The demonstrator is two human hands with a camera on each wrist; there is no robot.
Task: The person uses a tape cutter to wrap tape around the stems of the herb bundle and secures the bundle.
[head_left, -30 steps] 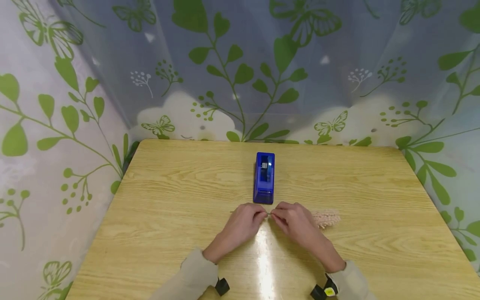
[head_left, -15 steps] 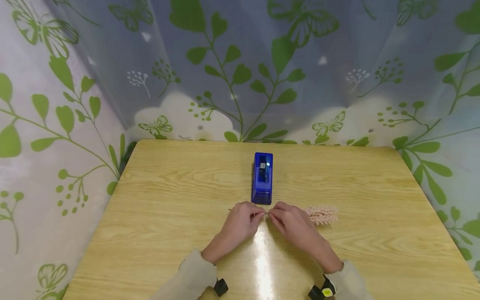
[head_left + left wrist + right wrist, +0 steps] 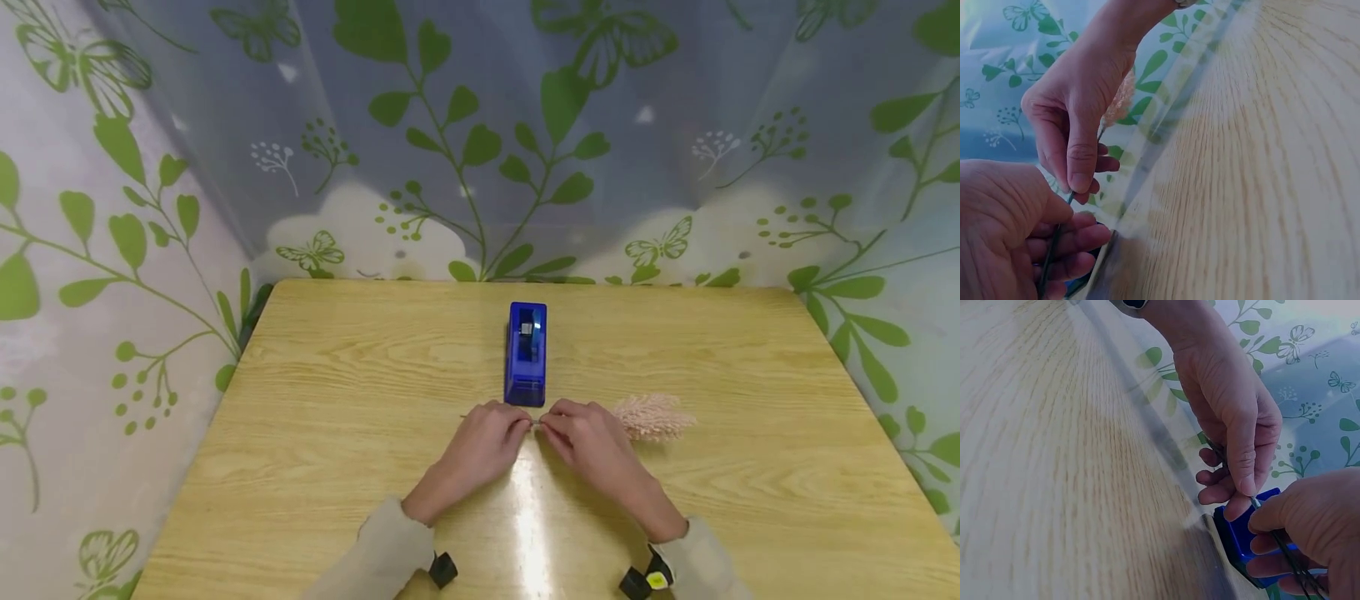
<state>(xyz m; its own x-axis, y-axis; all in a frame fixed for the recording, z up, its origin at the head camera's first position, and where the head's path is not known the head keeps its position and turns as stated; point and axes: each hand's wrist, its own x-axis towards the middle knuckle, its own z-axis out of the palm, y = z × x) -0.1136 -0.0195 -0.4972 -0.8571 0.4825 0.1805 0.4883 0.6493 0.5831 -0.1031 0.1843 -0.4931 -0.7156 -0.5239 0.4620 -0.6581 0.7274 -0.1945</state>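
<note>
A fluffy pink artificial flower spray (image 3: 654, 417) lies sideways over the table, its head to the right of my right hand. Its thin dark green stem (image 3: 1051, 253) runs through both hands. My left hand (image 3: 483, 437) pinches the stem between thumb and fingers, and a short end pokes out to its left. My right hand (image 3: 592, 437) pinches it just beside, fingertips almost meeting. In the right wrist view a small pale patch (image 3: 1255, 502) shows on the stem between the fingertips. A blue tape dispenser (image 3: 527, 358) stands just beyond the hands.
The wood-grain table (image 3: 360, 358) reaches back to a curtain (image 3: 322, 125) printed with green leaves and butterflies, which also hangs at both sides. Black wrist-worn devices (image 3: 444, 572) show below each sleeve.
The pink head has swung slightly away from me and its fluff looks fuller, as if turned. Both hands keep their pinch on the stem in nearly the same place. The tape dispenser stays put.
</note>
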